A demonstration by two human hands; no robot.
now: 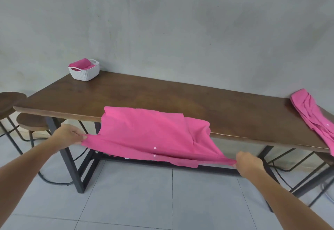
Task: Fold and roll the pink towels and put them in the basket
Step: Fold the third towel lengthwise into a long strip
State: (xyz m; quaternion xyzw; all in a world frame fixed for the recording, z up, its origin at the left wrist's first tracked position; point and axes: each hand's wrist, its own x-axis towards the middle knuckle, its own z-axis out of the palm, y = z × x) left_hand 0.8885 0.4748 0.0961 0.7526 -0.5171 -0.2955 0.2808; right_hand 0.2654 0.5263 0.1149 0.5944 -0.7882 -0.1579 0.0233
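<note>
A grey wall (180, 21) stood behind a long brown table (162, 96) on black legs, over a pale tiled floor (144, 202). At about 10 o'clock, on the table's far corner, sat a white basket (85, 74) with rolled towels (81, 63) inside, pink tops showing above the rim. At 3 o'clock a loose pile (312, 117) of pink cloth lay on the table's end and trailed over the near edge. 2 round stools (30, 121) stood at 9 o'clock, tucked by the table's left end.

In front of me, at 12 o'clock, a pink towel (148, 132) lay partly on the table and hung off its near edge toward me. My hands were well apart, 1 at each near corner. My left hand (68, 135) pinched the left corner between thumb and fingers, and my right hand (249, 162) gripped the right corner, so the near edge was pulled taut between them in the air below the tabletop. The far part rested flat on the wood, with a fold bunched at its right side.
</note>
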